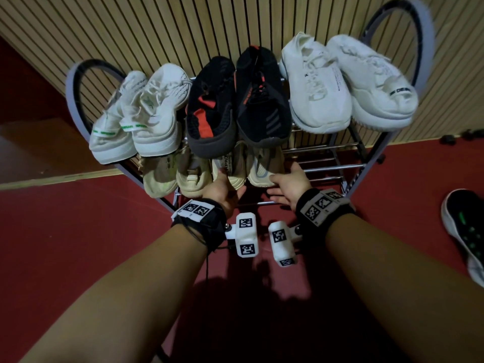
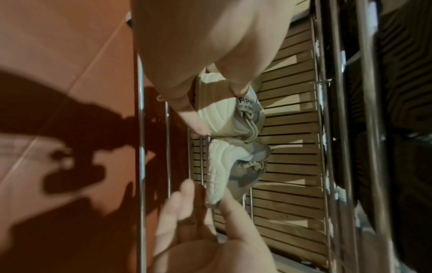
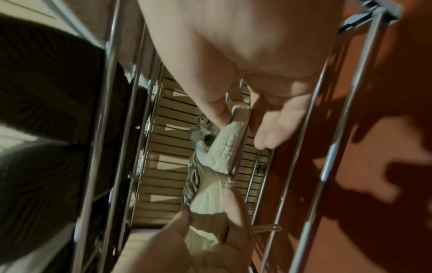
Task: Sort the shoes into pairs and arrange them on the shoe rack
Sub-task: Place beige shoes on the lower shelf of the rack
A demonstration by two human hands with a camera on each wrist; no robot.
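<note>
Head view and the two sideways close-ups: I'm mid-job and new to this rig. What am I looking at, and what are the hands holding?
No machine here: a person wears cameras on the head and both wrists. The head view looks down at a shoe rack. Its top shelf holds three pairs: white with green, black with red, plain white. The lower shelf holds beige shoes. The left hand grips one beige shoe; the right hand pinches its neighbour. The tilted close-ups are the wrist cameras, looking along the fingers. One dark shoe lies on the floor.
</note>
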